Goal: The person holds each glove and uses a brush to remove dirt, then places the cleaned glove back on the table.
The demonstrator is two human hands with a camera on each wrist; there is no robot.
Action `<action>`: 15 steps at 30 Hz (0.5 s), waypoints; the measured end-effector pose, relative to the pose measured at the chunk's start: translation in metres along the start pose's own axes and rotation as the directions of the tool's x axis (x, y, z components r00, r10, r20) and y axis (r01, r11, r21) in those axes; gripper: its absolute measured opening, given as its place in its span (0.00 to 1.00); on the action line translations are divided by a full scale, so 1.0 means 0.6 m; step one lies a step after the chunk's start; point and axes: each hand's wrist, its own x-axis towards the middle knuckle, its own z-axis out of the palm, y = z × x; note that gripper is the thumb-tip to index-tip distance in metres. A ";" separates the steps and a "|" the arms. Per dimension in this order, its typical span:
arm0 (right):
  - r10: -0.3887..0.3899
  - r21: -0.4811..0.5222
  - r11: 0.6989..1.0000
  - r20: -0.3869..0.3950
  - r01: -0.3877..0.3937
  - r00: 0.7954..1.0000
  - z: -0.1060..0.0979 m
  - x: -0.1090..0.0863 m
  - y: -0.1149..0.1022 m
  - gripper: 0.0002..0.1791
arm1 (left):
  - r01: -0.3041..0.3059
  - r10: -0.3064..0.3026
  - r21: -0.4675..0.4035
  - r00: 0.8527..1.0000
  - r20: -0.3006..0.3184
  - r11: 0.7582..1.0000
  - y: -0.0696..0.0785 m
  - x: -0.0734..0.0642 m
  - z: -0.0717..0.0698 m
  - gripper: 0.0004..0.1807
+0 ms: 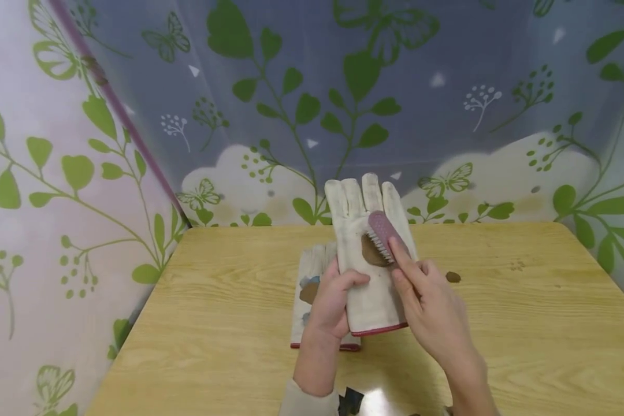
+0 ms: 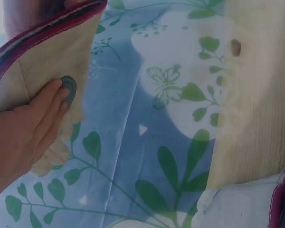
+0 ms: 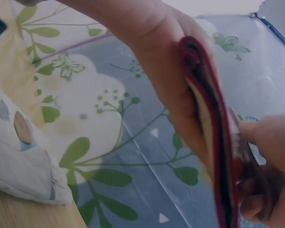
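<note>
A cream work glove (image 1: 377,306) with a red-bound cuff is held up, fingers pointing away, above the table. My left hand (image 1: 335,300) grips its left edge, thumb on the front; in the left wrist view the fingers lie along its back, by a dark round patch (image 2: 69,91). My right hand (image 1: 434,309) holds a pink-purple scrub brush (image 1: 386,231), index finger along its back. The white bristles touch a brown patch (image 1: 372,254) on the glove. A second cream glove (image 1: 299,326), with brown and blue patches, lies on the table, partly hidden by my left hand.
A small brown piece (image 1: 453,277) lies on the wooden table (image 1: 213,312) right of the held glove. A black object (image 1: 351,401) shows at the bottom of the head view. Leaf-patterned cloth (image 1: 291,115) hangs behind the table and on both sides.
</note>
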 end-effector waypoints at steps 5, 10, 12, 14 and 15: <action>-0.047 -0.026 0.999 -0.117 0.044 0.992 0.007 0.005 0.008 0.25 | 0.006 -0.006 0.005 1.000 0.025 1.000 0.002 -0.003 0.001 0.37; 0.128 0.023 0.992 -0.224 -0.126 0.966 0.003 0.007 0.038 0.23 | 0.031 -0.031 -0.002 0.998 0.056 1.000 0.005 -0.008 0.006 0.37; 0.160 0.054 0.987 -0.262 -0.151 0.952 0.004 0.007 0.044 0.22 | 0.042 -0.043 0.006 0.998 0.055 0.999 0.005 -0.008 0.006 0.36; 0.121 0.108 0.990 -0.297 -0.093 0.947 0.006 0.007 0.042 0.22 | 0.051 -0.052 0.016 0.998 0.045 0.999 0.005 -0.008 0.006 0.35; 0.082 0.131 0.990 -0.298 -0.045 0.951 0.008 0.006 0.040 0.22 | 0.056 -0.056 0.016 0.998 0.034 0.998 0.004 -0.008 0.006 0.35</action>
